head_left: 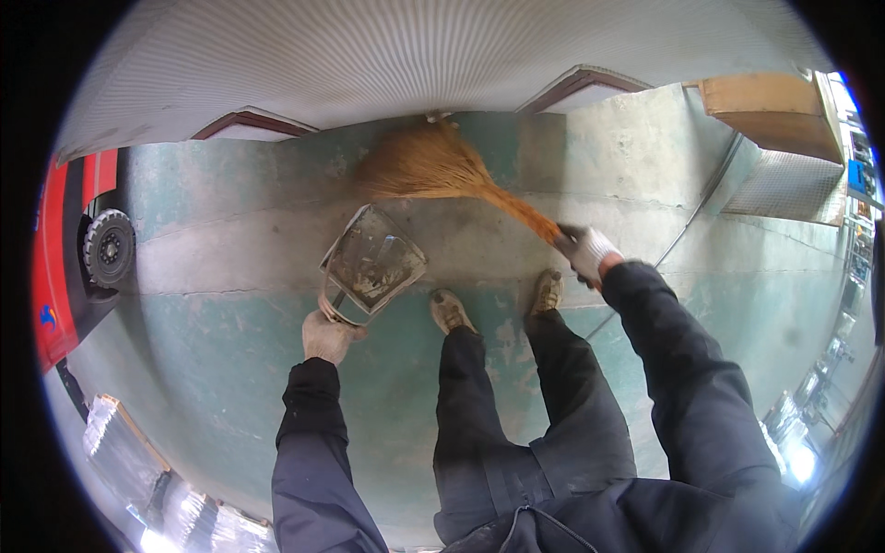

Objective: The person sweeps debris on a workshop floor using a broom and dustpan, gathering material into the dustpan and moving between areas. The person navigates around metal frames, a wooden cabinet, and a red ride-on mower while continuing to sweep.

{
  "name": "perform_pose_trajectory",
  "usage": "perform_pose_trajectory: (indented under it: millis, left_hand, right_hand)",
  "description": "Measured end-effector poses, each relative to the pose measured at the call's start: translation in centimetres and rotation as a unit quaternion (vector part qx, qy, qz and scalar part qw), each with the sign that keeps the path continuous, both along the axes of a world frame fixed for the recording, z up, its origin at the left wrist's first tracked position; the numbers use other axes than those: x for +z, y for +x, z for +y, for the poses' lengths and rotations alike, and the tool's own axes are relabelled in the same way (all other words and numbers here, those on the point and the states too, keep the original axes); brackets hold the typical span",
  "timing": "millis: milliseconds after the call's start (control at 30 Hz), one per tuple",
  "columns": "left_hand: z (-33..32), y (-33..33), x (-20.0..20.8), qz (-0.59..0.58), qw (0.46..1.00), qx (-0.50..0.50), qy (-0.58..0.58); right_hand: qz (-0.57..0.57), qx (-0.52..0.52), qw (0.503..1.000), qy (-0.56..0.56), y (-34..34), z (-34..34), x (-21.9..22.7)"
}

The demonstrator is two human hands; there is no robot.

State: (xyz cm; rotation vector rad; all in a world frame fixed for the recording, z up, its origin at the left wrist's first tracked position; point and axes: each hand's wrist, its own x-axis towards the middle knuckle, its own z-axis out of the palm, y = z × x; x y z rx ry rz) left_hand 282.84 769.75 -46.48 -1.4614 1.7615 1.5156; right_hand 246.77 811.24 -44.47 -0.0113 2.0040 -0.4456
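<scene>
My right hand (588, 255), in a white glove with dark finger pads, is closed round the handle of a straw broom (433, 166). The broom's orange-brown bristles fan out to the left along the foot of the wall, and their far left tips are blurred by motion. My left hand (329, 337), in a pale glove, grips the handle of a dustpan (375, 263) with light edges. The dustpan lies on or just above the floor, just in front of the bristles and left of my feet. Greyish debris shows inside it.
A corrugated pale wall (387, 55) runs across the far side, with two brown-framed hatches at its foot. A red vehicle (69, 267) with a black tyre (109, 247) stands left. At far right are a wooden box (770, 106) and a metal mesh panel (784, 187).
</scene>
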Motion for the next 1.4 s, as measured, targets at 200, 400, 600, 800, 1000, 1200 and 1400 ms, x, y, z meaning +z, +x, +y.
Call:
perform_pose_trajectory:
  millis: [200,400,600,800,1000,1200,1400]
  left_hand:
    - [-0.4,0.4,0.6,0.002,1.000,-0.011,-0.016]
    - [-0.8,0.3,0.8,0.005,0.998,-0.042,-0.038]
    - [-1.5,1.2,0.4,0.012,0.999,0.045,0.025]
    - [-1.1,0.3,0.1,-0.009,0.999,0.041,-0.024]
    - [-0.1,0.3,0.1,-0.048,0.990,0.057,-0.118]
    - [0.8,1.7,-2.3,-0.030,0.972,0.089,-0.217]
    - [1.8,3.1,-3.7,0.031,0.953,0.096,-0.284]
  right_hand:
    - [0.000,-0.071,0.997,0.021,8.9,8.7,12.6]
    - [0.051,-0.080,0.983,0.155,14.7,21.6,15.3]
    - [0.067,0.119,0.899,0.417,15.4,31.9,0.9]
    - [0.259,0.082,0.961,0.047,3.2,14.5,-20.2]
    - [0.367,0.332,0.863,-0.101,-9.9,-16.2,-37.6]
    - [0.443,0.427,0.782,-0.101,-16.1,-29.9,-45.1]
    - [0.461,0.529,0.702,-0.124,-17.8,-30.9,-47.1]
